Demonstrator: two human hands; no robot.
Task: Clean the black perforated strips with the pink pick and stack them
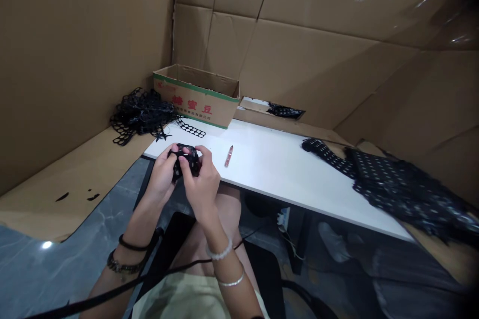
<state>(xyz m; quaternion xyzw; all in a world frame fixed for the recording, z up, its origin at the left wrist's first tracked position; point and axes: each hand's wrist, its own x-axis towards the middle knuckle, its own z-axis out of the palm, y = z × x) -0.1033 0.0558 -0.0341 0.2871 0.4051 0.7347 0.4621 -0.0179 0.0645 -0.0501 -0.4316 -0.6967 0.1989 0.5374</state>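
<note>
The left hand [160, 173] and right hand [203, 182] are both closed around a compact wad of black perforated strip [192, 156], held in front of the cardboard carton [220, 110], on its lettered side. Handling it well probably calls for light, even thumb pressure from both sides, so that the thin webbing between the holes neither snags nor tears. The carton's front reads 糖蜜豆 in large red characters [192, 104], above a smaller dark line [200, 115] that ends in 有限公司.
</note>
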